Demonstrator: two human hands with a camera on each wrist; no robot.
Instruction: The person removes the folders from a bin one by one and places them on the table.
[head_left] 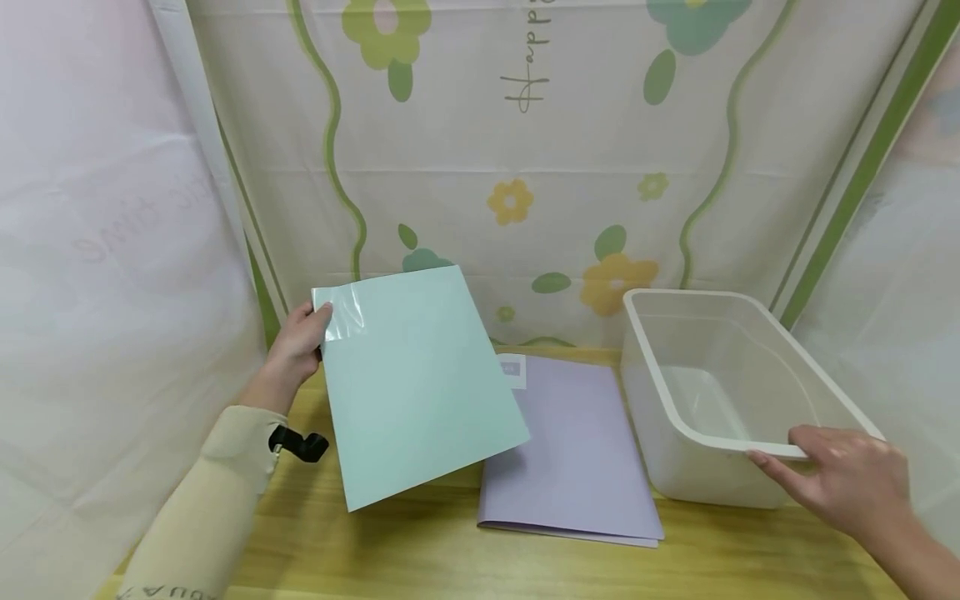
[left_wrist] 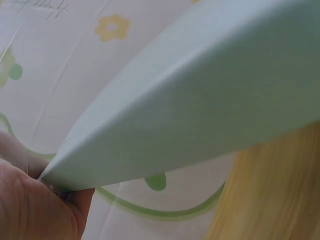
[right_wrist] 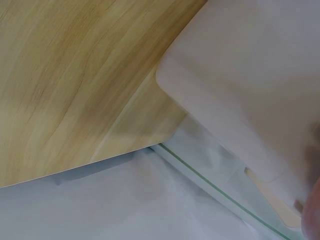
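Note:
A mint-green folder point(head_left: 420, 392) is held up at its upper left corner by my left hand point(head_left: 297, 343), thumb on the front over a clear pocket. In the left wrist view, the folder point(left_wrist: 165, 110) spreads up and right from the left hand point(left_wrist: 40, 205). Its lower right corner overlaps a lilac folder point(head_left: 573, 458) lying on the table, which has a white label near its top left. My right hand point(head_left: 851, 475) grips the near rim of a white plastic bin point(head_left: 667, 400), fingers over the edge and thumb outside. No contents show inside the bin.
The wooden table point(head_left: 390, 550) runs beneath everything. White curtains point(head_left: 90, 250) with flower prints close in the left, back and right sides. A black strap piece point(head_left: 300, 443) sticks out from the left wrist.

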